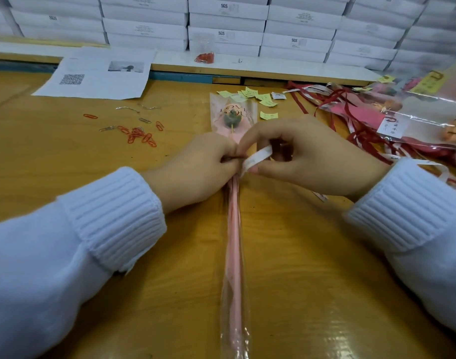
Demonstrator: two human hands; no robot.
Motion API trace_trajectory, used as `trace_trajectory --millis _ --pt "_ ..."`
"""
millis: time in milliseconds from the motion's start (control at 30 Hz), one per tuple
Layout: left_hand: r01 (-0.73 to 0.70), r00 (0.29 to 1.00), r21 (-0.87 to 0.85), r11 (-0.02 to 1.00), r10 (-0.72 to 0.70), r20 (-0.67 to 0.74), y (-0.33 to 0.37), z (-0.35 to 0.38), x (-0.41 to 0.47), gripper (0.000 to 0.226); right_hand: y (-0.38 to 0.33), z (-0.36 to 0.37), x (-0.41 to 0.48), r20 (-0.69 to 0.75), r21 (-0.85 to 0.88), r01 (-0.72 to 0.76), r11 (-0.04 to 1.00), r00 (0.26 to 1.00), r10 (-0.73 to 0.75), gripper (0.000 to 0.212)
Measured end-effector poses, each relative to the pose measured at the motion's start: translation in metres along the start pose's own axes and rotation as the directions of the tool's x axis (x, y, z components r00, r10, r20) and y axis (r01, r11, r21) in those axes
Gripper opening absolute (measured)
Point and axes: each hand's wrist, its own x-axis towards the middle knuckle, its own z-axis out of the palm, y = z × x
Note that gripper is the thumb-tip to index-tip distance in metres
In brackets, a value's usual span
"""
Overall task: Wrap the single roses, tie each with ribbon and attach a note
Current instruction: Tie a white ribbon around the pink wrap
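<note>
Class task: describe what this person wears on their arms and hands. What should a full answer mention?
White knitted sleeves: the left sleeve and right sleeve each end in a thick ribbed cuff at the wrist. The left hand and right hand are bare; no gloves, rings or watch show.

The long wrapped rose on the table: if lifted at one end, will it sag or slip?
The long rose in pink paper and clear film probably stays straight, given its thin stem. Its glossy film likely slips.
</note>
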Motion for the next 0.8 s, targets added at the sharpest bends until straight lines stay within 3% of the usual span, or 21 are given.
trace_trajectory --millis 200,300,400,567,700,800 --pt "-0.067 0.992 0.112 0.992 0.053 0.118 -0.003 -0.007 -0.002 0.035 0.001 -0.002 -0.001 0.034 0.09 -0.019 0.996 0.999 0.016 0.011" --pt "-0.082 0.983 0.056 0.995 0.072 0.168 -0.004 -0.009 -0.003 0.016 0.003 -0.004 -0.001 0.025 0.154 -0.053 0.987 0.998 0.05 0.015" --pt "-0.106 0.988 0.061 0.993 0.098 0.121 -0.004 -0.005 -0.003 0.017 0.002 -0.004 0.0 0.022 0.216 -0.049 0.975 0.999 0.046 0.018" --pt "-0.173 0.985 0.21 0.962 0.166 0.05 -0.006 0.002 -0.001 0.027 0.002 0.0 0.003 0.054 0.212 -0.064 0.975 0.997 0.053 0.022" --pt "-0.204 0.977 0.164 0.965 0.191 0.089 -0.008 0.0 -0.001 0.023 0.008 0.003 0.003 -0.076 0.135 -0.112 0.985 0.99 0.123 0.015" --pt "-0.193 0.98 0.124 0.973 0.185 0.079 -0.008 -0.001 -0.001 0.021 0.011 0.005 0.003 -0.118 0.253 -0.157 0.955 0.974 0.192 0.01"
